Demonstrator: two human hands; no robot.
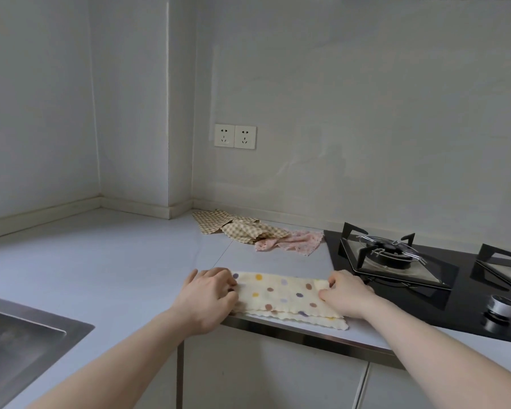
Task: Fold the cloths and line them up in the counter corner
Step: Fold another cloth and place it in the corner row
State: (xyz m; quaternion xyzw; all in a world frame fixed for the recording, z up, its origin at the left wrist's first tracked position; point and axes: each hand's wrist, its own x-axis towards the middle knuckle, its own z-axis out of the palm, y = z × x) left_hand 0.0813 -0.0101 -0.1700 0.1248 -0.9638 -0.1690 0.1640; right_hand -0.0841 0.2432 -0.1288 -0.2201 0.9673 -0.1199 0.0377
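Note:
A cream cloth with coloured dots (283, 295) lies folded in half at the counter's front edge. My left hand (207, 296) pinches its left end with curled fingers. My right hand (344, 295) pinches its right end the same way. Farther back, near the wall, a beige checked cloth (236, 225) lies crumpled, and a pink patterned cloth (292, 243) lies crumpled against its right side. The counter corner (106, 202) is at the back left.
A black gas hob (396, 261) with burner grates sits right of the cloths, its knob (503, 304) near the front. A steel sink (18, 338) is at the lower left. Two wall sockets (235, 136) are above the counter (115, 261).

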